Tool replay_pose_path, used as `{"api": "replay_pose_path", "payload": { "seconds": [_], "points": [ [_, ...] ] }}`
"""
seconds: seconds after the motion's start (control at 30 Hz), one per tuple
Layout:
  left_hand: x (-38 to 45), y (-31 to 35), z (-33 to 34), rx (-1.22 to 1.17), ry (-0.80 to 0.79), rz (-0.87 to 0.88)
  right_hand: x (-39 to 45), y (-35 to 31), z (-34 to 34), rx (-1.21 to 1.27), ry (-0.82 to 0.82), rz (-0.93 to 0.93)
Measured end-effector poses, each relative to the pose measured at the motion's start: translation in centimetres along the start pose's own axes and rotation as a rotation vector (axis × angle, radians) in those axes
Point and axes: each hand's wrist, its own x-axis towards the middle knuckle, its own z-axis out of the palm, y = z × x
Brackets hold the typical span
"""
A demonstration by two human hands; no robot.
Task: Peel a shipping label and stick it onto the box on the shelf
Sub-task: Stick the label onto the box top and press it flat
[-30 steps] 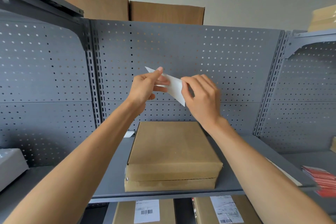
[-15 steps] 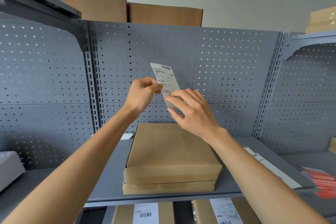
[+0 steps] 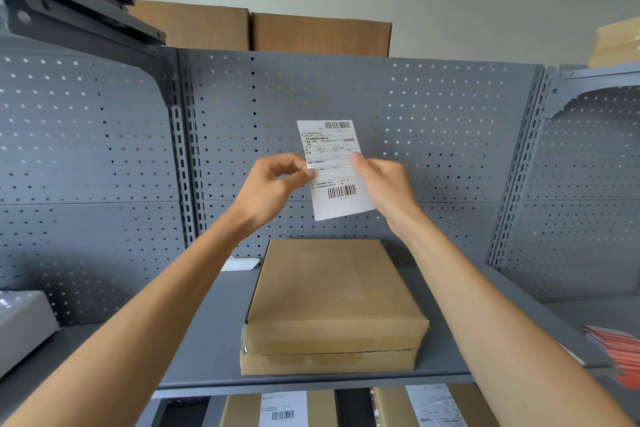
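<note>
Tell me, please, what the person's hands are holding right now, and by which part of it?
The shipping label: the left hand pinches its left edge, the right hand its right edge, both about mid-height, above the box.

A: What is hidden at the grip?
B: Strips of the shipping label [image 3: 334, 168] are covered by the left hand [image 3: 273, 189] and right hand [image 3: 384, 184]; its small print is too fine to be read.
A: And below the grip?
B: The labelled boxes [image 3: 282, 409] are cut off by the bottom edge.
</note>
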Motion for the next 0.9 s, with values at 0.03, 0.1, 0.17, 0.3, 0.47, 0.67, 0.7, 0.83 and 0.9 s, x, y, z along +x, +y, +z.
{"api": "replay_pose_path", "payload": {
  "seconds": [0.03,0.1,0.17,0.3,0.47,0.67,0.7,0.83,0.9],
  "points": [
    [0.0,-0.1,-0.1,0.002,0.007,-0.003,0.1,-0.2,0.1,0.020,0.008,0.010],
    [0.0,-0.2,-0.2,-0.001,0.034,-0.017,0.1,-0.5,0.1,0.049,0.030,0.006],
    [0.1,-0.3,-0.3,-0.001,0.063,-0.031,0.0,-0.6,-0.1,0.060,0.057,-0.012],
    [0.2,-0.9,-0.3,0.048,0.103,-0.057,-0.3,-0.6,-0.5,0.041,0.064,-0.068],
    [0.0,-1.8,0.5,0.090,0.131,-0.108,-0.8,0.4,-0.8,-0.138,0.074,-0.131],
    [-0.7,-3.3,1.7,0.176,0.122,-0.182,-1.5,2.7,-0.9,-0.320,0.002,-0.097],
    [-0.9,-3.6,1.9,0.191,0.112,-0.200,-1.7,3.0,-0.9,-0.346,-0.022,-0.077],
    [-2.2,-4.8,2.6,0.276,0.071,-0.258,-2.7,4.1,-1.3,-0.442,-0.172,0.002],
    [-2.8,-5.6,2.7,0.322,0.054,-0.260,-3.1,4.6,-1.3,-0.465,-0.229,0.022]
  ]
}}
